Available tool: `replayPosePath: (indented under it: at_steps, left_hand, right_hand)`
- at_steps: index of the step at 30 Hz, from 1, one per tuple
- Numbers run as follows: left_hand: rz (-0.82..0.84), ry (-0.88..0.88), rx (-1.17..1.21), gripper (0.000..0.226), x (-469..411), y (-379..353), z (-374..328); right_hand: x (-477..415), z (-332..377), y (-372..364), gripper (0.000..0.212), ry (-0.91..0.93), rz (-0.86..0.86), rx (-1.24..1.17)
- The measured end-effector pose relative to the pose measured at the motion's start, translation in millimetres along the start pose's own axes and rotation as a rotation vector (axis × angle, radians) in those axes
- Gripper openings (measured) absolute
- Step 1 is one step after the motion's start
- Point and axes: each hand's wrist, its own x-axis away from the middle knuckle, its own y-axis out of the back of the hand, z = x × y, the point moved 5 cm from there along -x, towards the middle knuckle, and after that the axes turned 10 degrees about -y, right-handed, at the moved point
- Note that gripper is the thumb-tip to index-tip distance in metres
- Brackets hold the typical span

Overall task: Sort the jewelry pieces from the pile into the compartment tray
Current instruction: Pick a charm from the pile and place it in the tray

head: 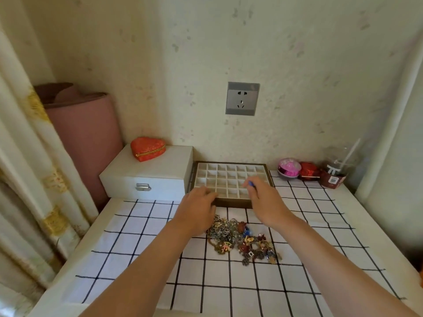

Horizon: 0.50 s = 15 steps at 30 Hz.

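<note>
Head view is being centred on the compartment tray, and every place below is being given from it. A small blue piece is being pinched between the thumb and fingertips of the right hand, which is being held over the tray's near right cells, just above the dividers. The piece's long axis is too small to be made out. A cell beneath it is being judged the target, so the coming move is being reckoned a short drop downward rather than a reach. The left hand is being kept at the tray's near left rim with fingers bent; whether anything is being gripped cannot be told. The pile is being left lying on the checked cloth just on the near side of the tray's front wall, between both forearms.
</note>
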Motion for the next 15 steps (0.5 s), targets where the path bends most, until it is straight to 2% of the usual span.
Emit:
replayPosePath:
  at_steps: [3, 5, 8, 15]
  left_hand:
    - [-0.004, -0.010, 0.019, 0.046, 0.6, -0.9, 2.5]
    - [0.019, -0.010, 0.038, 0.045, 1.3, -0.5, 0.9]
    - [0.084, -0.003, 0.025, 0.043, 3.8, 2.1, -5.7]
    - [0.249, -0.011, 0.107, 0.037, 22.6, 16.1, -23.7]
  right_hand:
    - [-4.9, -14.4, -16.4, 0.024, 0.012, 0.058, 0.411]
    - [-3.4, -14.5, -18.1, 0.032, 0.015, 0.067, 0.574]
    - [2.2, -8.9, -10.8, 0.027, -0.017, 0.080, 0.619]
    - [31.9, -14.3, 6.9, 0.026, -0.115, 0.198, 0.540]
